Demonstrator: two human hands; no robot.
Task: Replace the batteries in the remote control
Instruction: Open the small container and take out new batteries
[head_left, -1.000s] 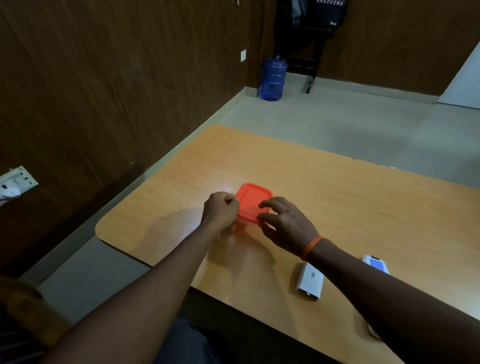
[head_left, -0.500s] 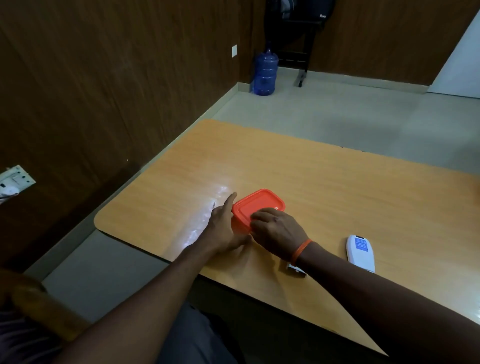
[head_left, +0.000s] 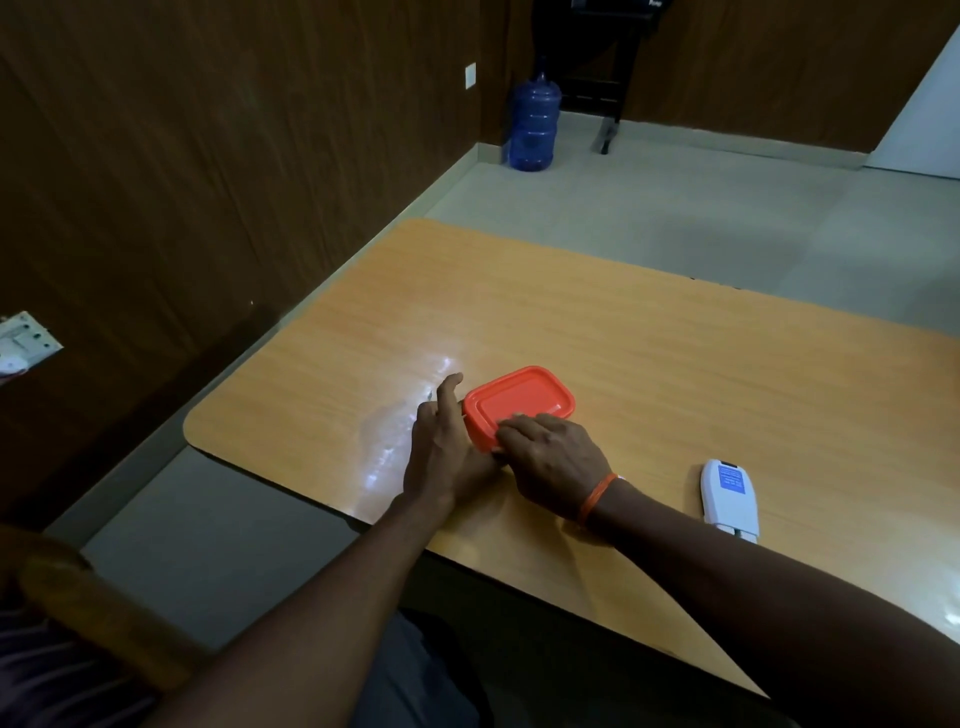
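Working at orange box (head_left: 519, 400) lid w/ both hands (head_left: 441, 452) (head_left: 553, 462), grip closed on it; remote (head_left: 728, 496) lies open, w/o fresh batteries.

Both forearms are bare from wrist to elbow, with no sleeves in view. The left hand (head_left: 441, 452) wears no ring, band or watch. The right hand (head_left: 553, 460) is also bare, and a thin orange band (head_left: 597, 497) circles the right wrist, looped in a couple of strands with a small pale spot at its far edge. Low in the view, between the arms, dark grey cloth (head_left: 415, 675) covers the lap; whether it is trousers or a shirt hem cannot be told.
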